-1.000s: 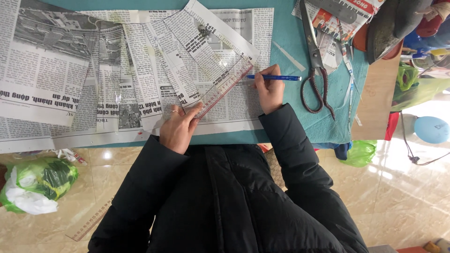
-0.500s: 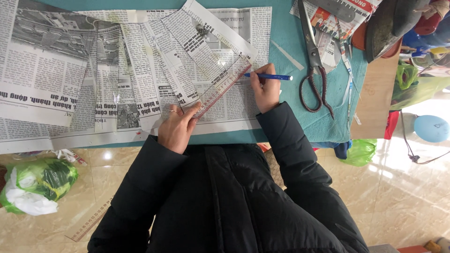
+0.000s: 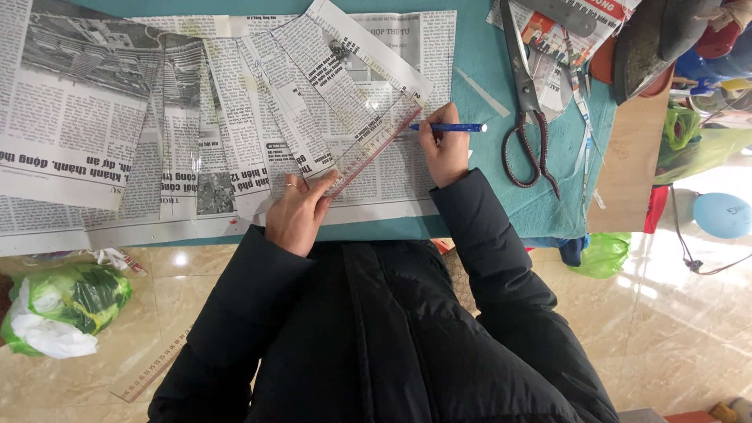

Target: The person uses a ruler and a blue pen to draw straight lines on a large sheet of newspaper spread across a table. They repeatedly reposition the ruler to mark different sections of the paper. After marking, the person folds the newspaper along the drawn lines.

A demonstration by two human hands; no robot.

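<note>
Sheets of newspaper (image 3: 117, 117) lie fanned out on a teal-covered table (image 3: 486, 188). A clear plastic ruler (image 3: 372, 149) with a red edge lies slanted across the near sheets. My left hand (image 3: 298, 211) presses flat on the ruler's lower end, a ring on one finger. My right hand (image 3: 442, 149) grips a blue pen (image 3: 450, 127) whose tip meets the ruler's upper end. Black jacket sleeves cover both of my arms.
Large scissors (image 3: 525, 117) lie on the table right of my right hand, beside printed paper scraps. A wooden ruler (image 3: 153, 368) and a green and white plastic bag (image 3: 63, 305) lie on the tiled floor at left. A green bag (image 3: 603, 254) and a blue balloon (image 3: 721, 215) are at right.
My right hand has slid the pen left to the ruler's upper end. My left hand stays pressed on the ruler.
</note>
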